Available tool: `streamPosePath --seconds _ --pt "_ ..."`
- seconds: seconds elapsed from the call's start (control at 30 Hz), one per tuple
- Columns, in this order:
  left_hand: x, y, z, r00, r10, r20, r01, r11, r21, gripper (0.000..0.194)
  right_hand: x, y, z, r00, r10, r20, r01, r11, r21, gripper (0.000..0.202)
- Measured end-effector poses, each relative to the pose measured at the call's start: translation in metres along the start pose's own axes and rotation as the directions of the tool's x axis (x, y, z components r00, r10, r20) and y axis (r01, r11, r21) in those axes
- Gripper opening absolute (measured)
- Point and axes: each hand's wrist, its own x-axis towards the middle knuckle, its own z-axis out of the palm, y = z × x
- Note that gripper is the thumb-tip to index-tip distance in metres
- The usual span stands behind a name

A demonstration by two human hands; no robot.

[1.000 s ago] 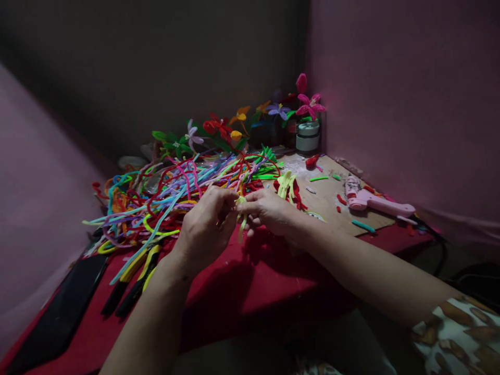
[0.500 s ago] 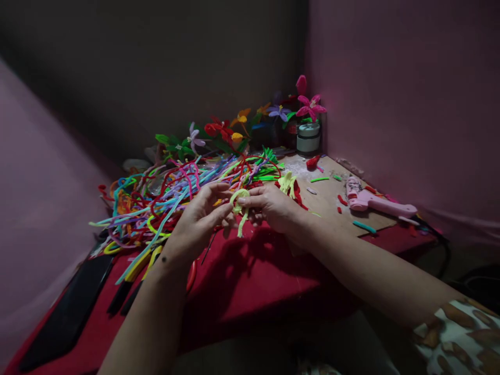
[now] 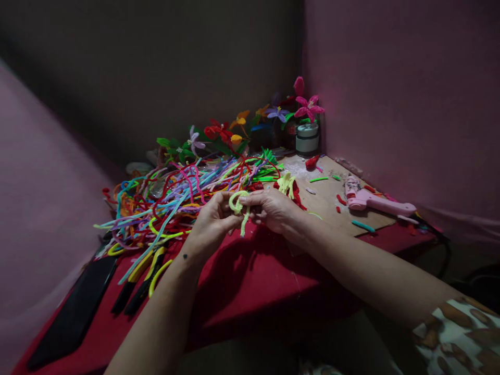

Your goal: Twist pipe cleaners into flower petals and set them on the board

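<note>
Between my two hands a pale yellow pipe cleaner (image 3: pixel 245 221) is bent into a loop, its loose end hanging down. My right hand (image 3: pixel 275 211) pinches the loop from the right with thumb and forefinger. From the left, my left hand (image 3: pixel 209 221) has its fingers closed round the loop's other side; the fingertips are partly hidden. Just beyond my right hand lies a pale yellow pipe-cleaner piece (image 3: pixel 287 183) on red ones. A heap of mixed-colour pipe cleaners (image 3: pixel 183 187) spreads behind my left hand.
Yellow-and-black pliers (image 3: pixel 146 271) and a black phone-like slab (image 3: pixel 74 312) lie at the left on the red tabletop (image 3: pixel 250 291). A pink glue gun (image 3: pixel 378 203) rests on a brown board (image 3: pixel 332 208) with scraps. Pipe-cleaner flowers (image 3: pixel 221 130) and a grey jar (image 3: pixel 307 139) stand behind.
My left hand and forearm have shifted right, uncovering more of the yellow-handled pliers. The loop stays between both hands, a little turned. The view has moved slightly.
</note>
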Motion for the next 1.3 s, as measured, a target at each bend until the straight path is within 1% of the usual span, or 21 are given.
streamPosePath --seconds 0.1,0.23,0.3,0.4,0.47,0.53,0.63,0.77,0.93,1.07,1.13,1.3 --pt "-0.002 0.003 0.000 0.997 -0.053 0.051 0.052 0.998 0.030 0.035 0.000 0.000 0.001 0.999 0.044 -0.032 -0.044 0.999 -0.004 0.009" --pt "-0.004 0.006 -0.009 0.967 -0.133 0.219 0.122 0.991 0.063 0.031 -0.001 0.000 0.003 0.996 0.093 -0.016 -0.092 0.995 0.038 0.014" --pt "-0.004 0.007 -0.015 0.950 -0.149 0.274 0.133 0.988 0.079 0.031 -0.001 0.000 0.003 0.995 0.103 -0.005 -0.102 0.992 0.069 0.015" --pt "-0.004 0.007 -0.020 0.933 -0.161 0.323 0.132 0.985 0.110 0.030 -0.003 0.000 0.004 0.994 0.110 -0.002 -0.109 0.989 0.101 0.016" --pt "-0.005 0.007 -0.019 0.927 -0.160 0.338 0.127 0.985 0.120 0.028 -0.003 0.001 0.005 0.993 0.114 0.006 -0.114 0.987 0.113 0.017" --pt "-0.006 0.008 -0.015 0.927 -0.158 0.339 0.124 0.985 0.120 0.028 -0.003 0.003 0.006 0.992 0.124 0.006 -0.123 0.986 0.114 0.018" --pt "-0.007 0.010 -0.011 0.925 -0.164 0.343 0.124 0.983 0.136 0.028 -0.001 0.006 0.006 0.992 0.118 -0.038 -0.113 0.985 0.127 0.017" --pt "-0.007 0.010 -0.015 0.926 -0.168 0.338 0.142 0.985 0.101 0.029 0.001 0.007 0.004 0.994 0.100 -0.054 -0.092 0.986 0.139 0.016" --pt "-0.005 0.008 -0.018 0.953 -0.186 0.239 0.185 0.982 0.029 0.026 0.000 0.003 0.004 0.997 0.012 -0.076 -0.004 0.994 0.105 0.016" --pt "-0.005 0.005 -0.014 0.957 -0.190 0.217 0.226 0.962 -0.153 0.025 -0.001 0.002 0.004 0.995 -0.014 -0.103 0.022 0.997 0.079 0.015" --pt "-0.004 0.001 -0.012 0.958 -0.206 0.201 0.248 0.945 -0.214 0.024 -0.001 0.004 0.004 0.993 -0.042 -0.108 0.049 0.996 0.068 0.017" --pt "-0.003 -0.006 -0.006 0.970 -0.219 0.109 0.236 0.957 -0.169 0.022 0.000 0.010 0.004 0.990 -0.117 -0.080 0.118 0.993 0.011 0.018"
